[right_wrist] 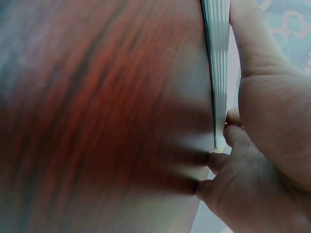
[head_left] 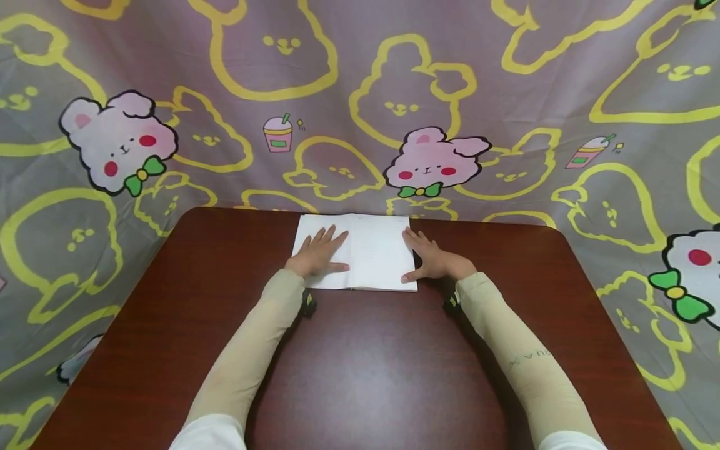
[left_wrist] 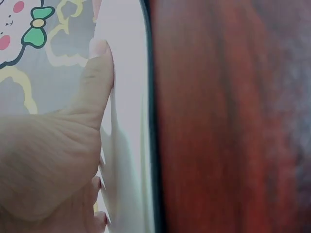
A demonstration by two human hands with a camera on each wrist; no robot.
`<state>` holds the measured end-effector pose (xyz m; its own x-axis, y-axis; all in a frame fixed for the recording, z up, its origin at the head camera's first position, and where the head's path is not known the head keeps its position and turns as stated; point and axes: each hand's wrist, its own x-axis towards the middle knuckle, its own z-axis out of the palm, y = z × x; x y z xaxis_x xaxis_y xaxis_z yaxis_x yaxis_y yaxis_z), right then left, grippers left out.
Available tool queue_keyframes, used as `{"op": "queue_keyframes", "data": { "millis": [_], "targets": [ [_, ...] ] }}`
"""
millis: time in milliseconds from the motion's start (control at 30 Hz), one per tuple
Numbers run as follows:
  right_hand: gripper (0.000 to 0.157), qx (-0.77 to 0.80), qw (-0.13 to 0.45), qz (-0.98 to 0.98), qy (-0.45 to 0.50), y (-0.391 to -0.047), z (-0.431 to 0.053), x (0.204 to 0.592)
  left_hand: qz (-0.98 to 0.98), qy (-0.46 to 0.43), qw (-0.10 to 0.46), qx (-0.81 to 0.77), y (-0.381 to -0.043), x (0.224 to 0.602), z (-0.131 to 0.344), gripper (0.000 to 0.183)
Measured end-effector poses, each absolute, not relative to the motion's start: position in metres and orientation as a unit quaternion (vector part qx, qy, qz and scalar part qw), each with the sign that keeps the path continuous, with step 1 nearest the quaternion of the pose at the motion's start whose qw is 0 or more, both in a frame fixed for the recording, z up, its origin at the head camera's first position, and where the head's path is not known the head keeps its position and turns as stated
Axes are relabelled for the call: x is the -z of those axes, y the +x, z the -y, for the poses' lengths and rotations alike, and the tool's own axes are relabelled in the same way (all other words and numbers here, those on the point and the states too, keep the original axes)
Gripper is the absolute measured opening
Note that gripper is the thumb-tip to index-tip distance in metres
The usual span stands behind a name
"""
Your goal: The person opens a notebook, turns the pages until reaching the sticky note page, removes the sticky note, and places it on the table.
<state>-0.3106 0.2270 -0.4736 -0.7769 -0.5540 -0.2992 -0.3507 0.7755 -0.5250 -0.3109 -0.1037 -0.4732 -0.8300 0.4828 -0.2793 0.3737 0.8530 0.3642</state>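
Note:
An open notebook [head_left: 379, 253] with white pages lies flat near the far edge of the table. On its left page rests my left hand [head_left: 319, 253], fingers spread and straight, thumb toward the centre fold. My right hand [head_left: 437, 259] is at the notebook's right edge, its thumb over the lower right corner of the page. In the left wrist view, the thumb of the left hand [left_wrist: 53, 150] lies along the white page above a dark cover edge. The right wrist view shows the page stack [right_wrist: 219, 68] from the side, with fingertips of the right hand [right_wrist: 272, 116] touching the table beside it.
The dark reddish-brown table [head_left: 371, 369] has rounded far corners. A curtain [head_left: 349, 125] with cartoon rabbits and yellow outlines hangs behind it and along both sides. Small dark wrist devices [head_left: 307, 303] sit under both light sleeves.

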Motion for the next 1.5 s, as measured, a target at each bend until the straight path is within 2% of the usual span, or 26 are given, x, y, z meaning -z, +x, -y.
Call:
{"op": "queue_keyframes", "data": {
  "millis": [533,767,1067,1200,1367,1500],
  "targets": [
    [0.126,0.216,0.218,-0.919,-0.249,-0.311,-0.222,0.475,-0.954,0.194,0.191,-0.124,-0.313,0.481,0.101,0.092],
    [0.126,0.218,0.219,-0.918,-0.250,-0.312,-0.223,0.476,-0.958,0.206,0.158,-0.121,-0.305,0.468,0.097,0.087],
    [0.126,0.219,0.219,-0.919,-0.245,-0.308,-0.225,0.473,-0.923,0.319,0.063,-0.205,-0.290,0.465,0.089,0.057],
    [0.126,0.222,0.217,-0.919,-0.243,-0.309,-0.225,0.474,-0.915,0.342,0.032,-0.210,-0.282,0.465,0.084,0.045],
    [0.127,0.226,0.221,-0.917,-0.241,-0.309,-0.225,0.475,-0.912,0.355,0.009,-0.207,-0.273,0.464,0.075,0.028],
    [0.126,0.227,0.223,-0.917,-0.241,-0.309,-0.225,0.475,-0.909,0.357,0.016,-0.214,-0.269,0.464,0.068,0.017]
  ]
}}
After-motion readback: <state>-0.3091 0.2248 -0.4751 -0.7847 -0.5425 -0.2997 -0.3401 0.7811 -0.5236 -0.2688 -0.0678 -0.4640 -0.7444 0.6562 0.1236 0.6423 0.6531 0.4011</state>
